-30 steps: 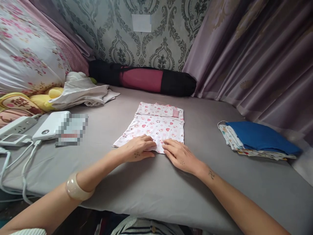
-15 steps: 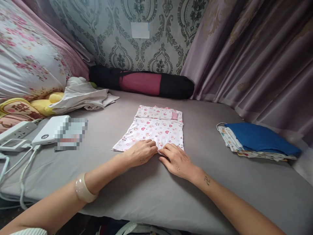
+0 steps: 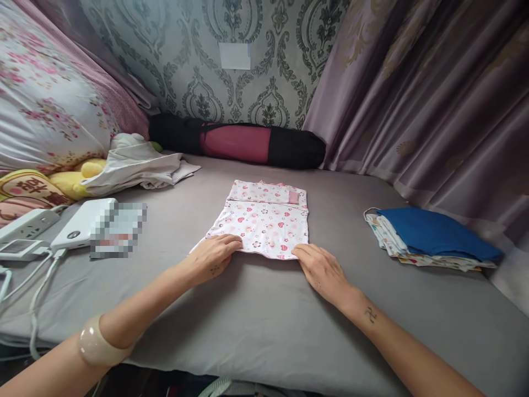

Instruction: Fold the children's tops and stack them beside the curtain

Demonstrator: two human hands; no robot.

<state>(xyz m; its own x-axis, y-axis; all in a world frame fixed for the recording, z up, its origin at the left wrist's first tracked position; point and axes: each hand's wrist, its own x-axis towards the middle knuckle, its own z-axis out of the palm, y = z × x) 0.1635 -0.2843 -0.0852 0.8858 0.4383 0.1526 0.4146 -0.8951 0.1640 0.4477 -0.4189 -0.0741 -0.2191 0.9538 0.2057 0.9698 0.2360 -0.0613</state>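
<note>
Garment (image 3: 268,226) flat, far end folded. Left hand (image 3: 215,256) and right hand (image 3: 324,270) touch near edge; cannot tell whether pinching. Stack (image 3: 438,234) at right.

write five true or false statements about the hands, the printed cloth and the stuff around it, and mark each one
1. The left hand and the right hand both touch the printed cloth. True.
2. The two hands touch each other. False: they are apart.
3. A blue cloth lies on top of the folded stack. True.
4. The folded stack is left of the printed cloth in the picture. False: it is to the right.
5. A bangle is worn on the left arm. True.
</note>
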